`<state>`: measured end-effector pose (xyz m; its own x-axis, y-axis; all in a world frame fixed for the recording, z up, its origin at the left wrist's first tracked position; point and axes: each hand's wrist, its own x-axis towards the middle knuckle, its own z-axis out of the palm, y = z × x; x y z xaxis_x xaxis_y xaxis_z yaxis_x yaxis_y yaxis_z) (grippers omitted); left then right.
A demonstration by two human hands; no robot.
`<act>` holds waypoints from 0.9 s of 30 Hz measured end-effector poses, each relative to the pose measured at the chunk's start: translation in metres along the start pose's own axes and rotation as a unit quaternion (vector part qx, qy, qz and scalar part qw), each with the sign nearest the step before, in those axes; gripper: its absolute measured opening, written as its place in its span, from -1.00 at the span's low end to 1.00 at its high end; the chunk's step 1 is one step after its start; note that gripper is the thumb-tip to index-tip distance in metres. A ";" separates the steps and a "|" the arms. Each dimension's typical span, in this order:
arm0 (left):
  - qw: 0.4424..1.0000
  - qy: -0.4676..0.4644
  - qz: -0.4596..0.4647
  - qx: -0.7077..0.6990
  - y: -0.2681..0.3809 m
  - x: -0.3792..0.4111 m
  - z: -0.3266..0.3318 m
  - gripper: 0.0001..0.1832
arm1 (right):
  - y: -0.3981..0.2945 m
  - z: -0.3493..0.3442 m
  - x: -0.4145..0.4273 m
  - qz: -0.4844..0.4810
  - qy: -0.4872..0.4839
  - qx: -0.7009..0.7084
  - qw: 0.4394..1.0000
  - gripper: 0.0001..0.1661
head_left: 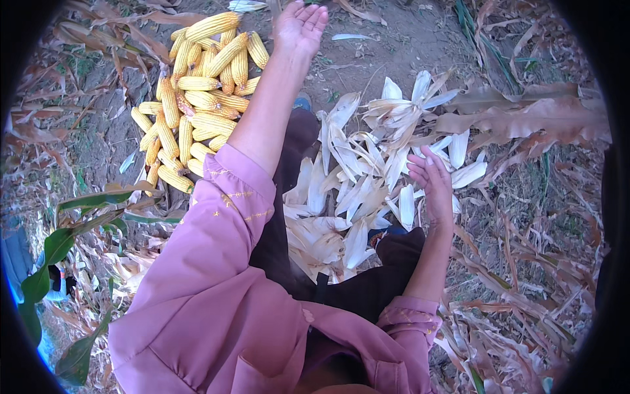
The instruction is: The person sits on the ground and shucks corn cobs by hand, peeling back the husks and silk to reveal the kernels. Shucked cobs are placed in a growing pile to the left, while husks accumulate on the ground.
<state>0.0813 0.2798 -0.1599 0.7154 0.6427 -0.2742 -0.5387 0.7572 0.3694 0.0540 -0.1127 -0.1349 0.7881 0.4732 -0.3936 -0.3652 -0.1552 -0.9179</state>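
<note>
My left hand [300,29] reaches far forward at the top of the view, palm up, its fingers slightly curled and apart, with nothing seen in it. Left of that forearm lies a heap of husked yellow corn cobs [199,98] on bare soil. My right hand [434,184] is held half open above the right side of a pile of pale, dry corn husks [344,197]; it shows no object in its grasp. The husk pile lies on the ground between and in front of my legs.
Dry corn leaves [531,115] and stalks litter the ground at the right. A green-leaved corn plant [59,246] stands at the lower left. Beyond it, at the left edge, part of a person in blue clothing [17,256] shows.
</note>
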 end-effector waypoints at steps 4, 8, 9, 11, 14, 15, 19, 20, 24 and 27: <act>0.990 -0.010 -0.127 0.061 -0.035 -0.011 0.007 -0.68 | 0.003 0.003 0.007 0.005 -0.032 -0.020 0.999 -0.55; 0.968 -0.018 -0.195 0.155 -0.074 -0.067 0.041 -0.81 | 0.013 0.000 0.006 0.005 -0.088 -0.074 0.993 -0.54; 0.962 -0.032 -0.213 0.169 -0.081 -0.070 0.041 -0.81 | 0.014 0.001 0.004 0.010 -0.091 -0.076 0.993 -0.55; 0.948 -0.055 -0.241 0.201 -0.097 -0.081 0.042 -0.79 | 0.019 0.003 0.002 0.004 -0.098 -0.128 0.987 -0.56; 0.924 -0.093 -0.278 0.246 -0.112 -0.098 0.043 -0.77 | 0.031 -0.002 0.001 -0.016 -0.139 -0.287 0.947 -0.55; 0.913 -0.110 -0.297 0.255 -0.116 -0.104 0.042 -0.78 | 0.033 -0.005 0.000 -0.012 -0.167 -0.350 0.922 -0.54; 0.878 -0.152 -0.339 0.302 -0.131 -0.137 0.053 -0.78 | 0.087 -0.058 0.018 0.039 -0.256 -0.481 0.837 -0.52; 0.870 -0.161 -0.350 0.308 -0.135 -0.142 0.053 -0.78 | 0.101 -0.077 0.026 0.058 -0.273 -0.510 0.813 -0.51; 0.846 -0.183 -0.385 0.321 -0.148 -0.161 0.051 -0.78 | 0.145 -0.150 0.066 0.051 -0.175 -0.647 0.741 -0.57; 0.827 -0.181 -0.399 0.352 -0.154 -0.177 0.058 -0.77 | 0.171 -0.186 0.100 0.149 -0.047 -0.690 0.706 -0.62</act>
<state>0.0633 0.0427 -0.1164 0.8731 -0.2027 -0.4435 0.4709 0.5863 0.6591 0.1627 -0.2534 -0.3402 0.7179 0.2862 -0.6346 0.3741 -0.9274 0.0051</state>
